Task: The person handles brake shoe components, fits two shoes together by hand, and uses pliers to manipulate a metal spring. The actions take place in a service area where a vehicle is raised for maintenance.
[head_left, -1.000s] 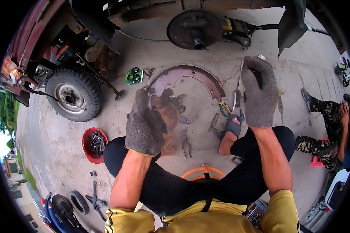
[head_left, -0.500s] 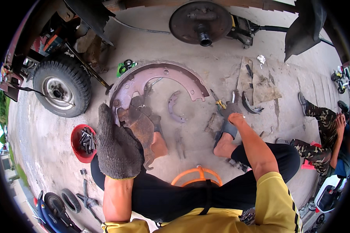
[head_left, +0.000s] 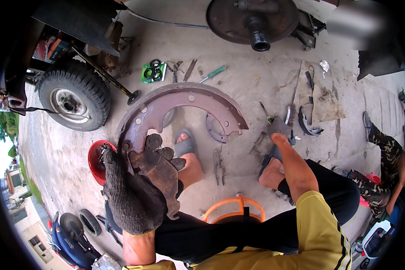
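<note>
My gloved left hand (head_left: 137, 193) grips the lower end of a large curved brake shoe (head_left: 184, 96), raised in front of me. A rusty flat metal plate (head_left: 159, 168) with a hooked end is clasped in the same hand, against the shoe's end. My right hand (head_left: 279, 128) is low beside my right foot. Its fingers look closed around yellow-handled pliers (head_left: 268, 116), though the grip is partly hidden. Beyond the left hand, a smaller brake shoe (head_left: 214, 129) lies on the ground, seen partly through the large shoe's arc.
A red bowl of metal parts (head_left: 95, 167) stands beside my left hand. A wheel (head_left: 72, 105) is at the left, a hub with a round plate (head_left: 252, 22) ahead. A screwdriver (head_left: 213, 74), another shoe (head_left: 308, 123) and cardboard (head_left: 326, 105) lie farther out. A person sits at the right.
The view has shifted, so most ground things appear farther right. The brake shoe and plate have tilted slightly in my left hand, which sits lower. My right hand stays beside the foot.
</note>
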